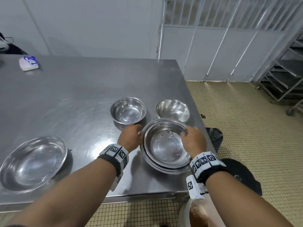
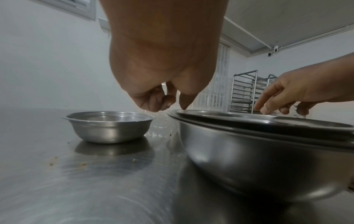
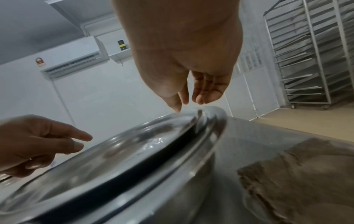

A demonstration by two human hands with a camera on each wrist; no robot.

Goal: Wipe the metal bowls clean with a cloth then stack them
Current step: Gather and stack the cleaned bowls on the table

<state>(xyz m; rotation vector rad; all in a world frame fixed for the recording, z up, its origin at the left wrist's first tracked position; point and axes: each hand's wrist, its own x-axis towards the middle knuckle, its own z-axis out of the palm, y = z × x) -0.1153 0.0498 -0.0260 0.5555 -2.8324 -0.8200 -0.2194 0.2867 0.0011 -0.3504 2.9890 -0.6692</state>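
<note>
Covering most of the head view, a brushed stainless-steel desk (image 1: 68, 89) is seen, its top scuffed with swirl marks and dotted with a few crumbs. Pale wall panels stand behind it, and a barred white door is set to the right. The floor (image 1: 255, 128) is laid with small beige tiles, and a metal tray rack (image 1: 285, 76) is parked at the far right. A white and blue cloth (image 1: 28, 63) is left at the far left corner of the desk, well apart from the bowls.

Near the desk's right edge a stack of nested bowls (image 1: 165, 146) is placed, with shiny dented steel and rolled rims; how many are nested cannot be told. Just behind it two smaller bowls are set side by side: a left small bowl (image 1: 128, 111) and a right small bowl (image 1: 172, 110). A wide shallow bowl (image 1: 33, 161) is set alone toward the near left.

The left hand (image 1: 131, 136) is held at the stack's left rim, fingers loosely curled, the thumb tip at the rim; nothing is gripped. The right hand (image 1: 193, 140) is held over the right rim with relaxed, nearly straight fingers pointing down, their tips at or just above the metal; nothing is held.
</note>
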